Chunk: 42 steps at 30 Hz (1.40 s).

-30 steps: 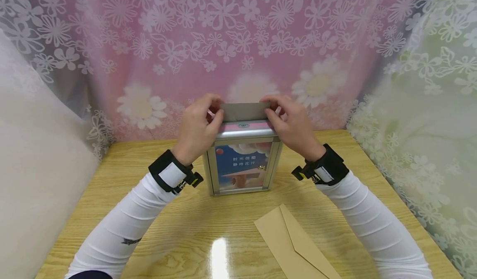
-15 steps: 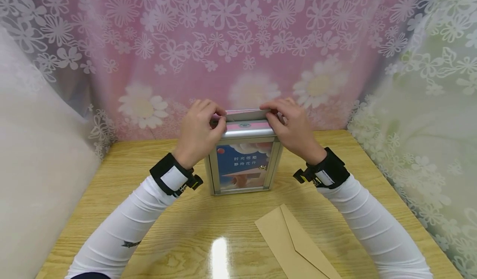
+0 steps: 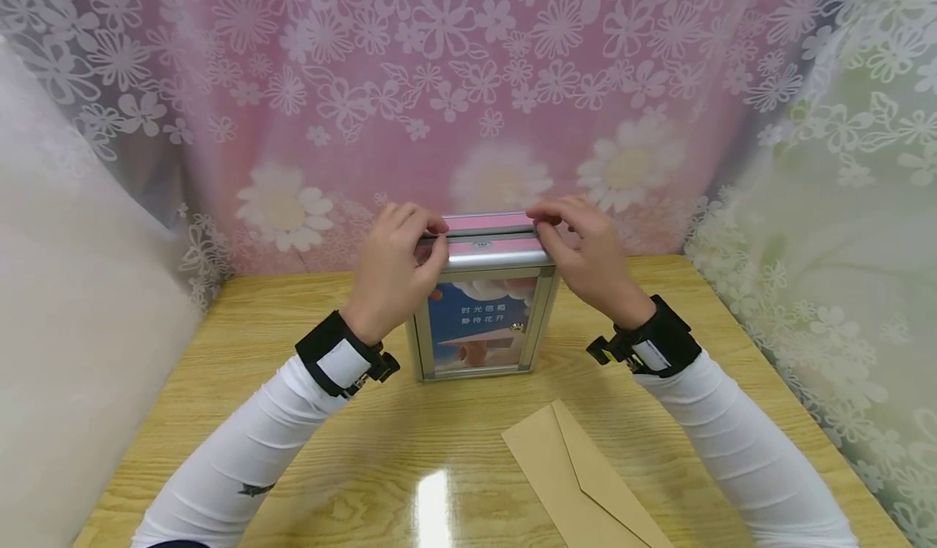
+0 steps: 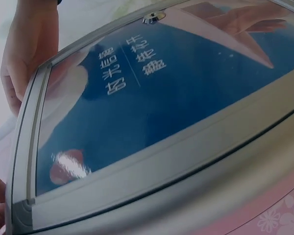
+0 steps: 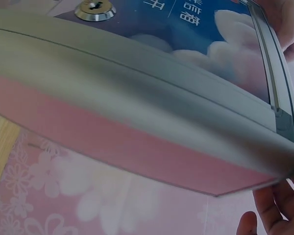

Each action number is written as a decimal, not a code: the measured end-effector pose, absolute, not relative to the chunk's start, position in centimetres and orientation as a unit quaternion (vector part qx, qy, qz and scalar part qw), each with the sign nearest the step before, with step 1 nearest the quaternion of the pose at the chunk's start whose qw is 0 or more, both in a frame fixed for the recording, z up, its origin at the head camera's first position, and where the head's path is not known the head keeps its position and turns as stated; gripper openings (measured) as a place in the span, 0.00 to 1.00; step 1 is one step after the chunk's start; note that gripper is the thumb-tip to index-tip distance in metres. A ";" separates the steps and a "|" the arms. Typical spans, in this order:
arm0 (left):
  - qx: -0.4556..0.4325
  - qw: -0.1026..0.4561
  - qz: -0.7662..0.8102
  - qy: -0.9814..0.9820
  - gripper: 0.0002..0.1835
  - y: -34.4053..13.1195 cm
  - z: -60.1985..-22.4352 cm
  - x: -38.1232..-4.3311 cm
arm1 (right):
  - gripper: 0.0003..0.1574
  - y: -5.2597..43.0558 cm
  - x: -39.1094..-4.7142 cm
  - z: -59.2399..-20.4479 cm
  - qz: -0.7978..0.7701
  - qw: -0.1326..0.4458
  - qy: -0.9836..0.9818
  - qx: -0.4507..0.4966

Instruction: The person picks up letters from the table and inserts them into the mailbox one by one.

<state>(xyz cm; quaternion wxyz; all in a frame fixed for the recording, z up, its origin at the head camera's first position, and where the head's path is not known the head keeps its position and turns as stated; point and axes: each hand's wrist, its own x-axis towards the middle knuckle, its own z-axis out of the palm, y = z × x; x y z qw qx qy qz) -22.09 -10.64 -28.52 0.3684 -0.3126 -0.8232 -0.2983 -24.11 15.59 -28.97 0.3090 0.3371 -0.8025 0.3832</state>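
A small silver-framed mailbox (image 3: pixel 483 349) stands upright on the table, its blue picture front facing me. Along its top lies the pink lid flap (image 3: pixel 489 222), nearly level, with a dark gap along its front edge. My left hand (image 3: pixel 391 271) pinches the flap's left end between thumb and fingers. At the right end, my right hand (image 3: pixel 589 259) holds it the same way, thumb at the front and index finger on top. A key lock (image 5: pixel 95 10) shows on the front in the right wrist view. Fingertips are partly hidden in both wrist views.
A brown paper envelope (image 3: pixel 586 483) lies on the wood-grain table (image 3: pixel 351 450), in front of the mailbox and to its right. A pink flowered curtain (image 3: pixel 410 109) hangs close behind, and pale cloths hang on both sides.
The flap has swung down from upright to nearly level; its pink top has replaced the grey underside. Both hands have come down with it. The envelope and mailbox stay in place.
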 end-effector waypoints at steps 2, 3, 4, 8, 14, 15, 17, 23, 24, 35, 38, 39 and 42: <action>-0.324 0.378 -0.295 -0.815 0.07 -10.5 -28.6 -21.8 | 0.12 16.0 -23.9 -29.1 0.383 0.310 -0.804 0.333; -0.330 0.383 -0.296 -0.810 0.07 -10.5 -28.7 -21.6 | 0.12 16.3 -23.7 -29.1 0.385 0.309 -0.805 0.330; -0.338 0.389 -0.298 -0.804 0.07 -10.4 -28.8 -21.5 | 0.12 16.6 -23.5 -29.2 0.388 0.305 -0.806 0.327; -0.372 0.422 -0.313 -0.765 0.07 -10.2 -29.5 -20.7 | 0.13 18.0 -22.8 -29.7 0.382 0.298 -0.822 0.300; -0.456 0.457 -0.270 -0.715 0.07 -8.5 -31.0 -18.4 | 0.13 20.7 -21.8 -30.8 0.358 0.287 -0.852 0.253; -0.471 0.451 -0.257 -0.713 0.07 -8.1 -31.4 -17.9 | 0.13 21.1 -21.7 -31.1 0.352 0.278 -0.860 0.245; -0.497 0.427 -0.232 -0.719 0.07 -7.2 -32.4 -17.1 | 0.14 21.7 -21.4 -31.9 0.341 0.254 -0.875 0.231; -0.488 0.293 -0.186 -0.801 0.10 -4.9 -36.4 -15.8 | 0.16 22.9 -20.8 -34.4 0.313 0.200 -0.904 0.213; -0.476 0.268 -0.177 -0.819 0.11 -4.7 -37.0 -15.8 | 0.17 23.0 -20.7 -34.8 0.311 0.195 -0.906 0.213; -0.389 0.027 -0.074 -0.918 0.31 -2.2 -41.9 -15.4 | 0.23 24.0 -19.0 -37.7 0.301 0.157 -0.919 0.200; -0.376 -0.024 -0.050 -0.925 0.39 -1.4 -43.2 -14.9 | 0.22 24.0 -18.7 -38.2 0.301 0.151 -0.920 0.200; -0.372 -0.038 -0.042 -0.926 0.41 -1.2 -43.5 -14.8 | 0.22 24.0 -18.6 -38.3 0.300 0.149 -0.921 0.200; -0.361 -0.064 -0.025 -0.930 0.46 -0.7 -44.3 -14.2 | 0.21 24.0 -18.3 -38.6 0.296 0.144 -0.922 0.204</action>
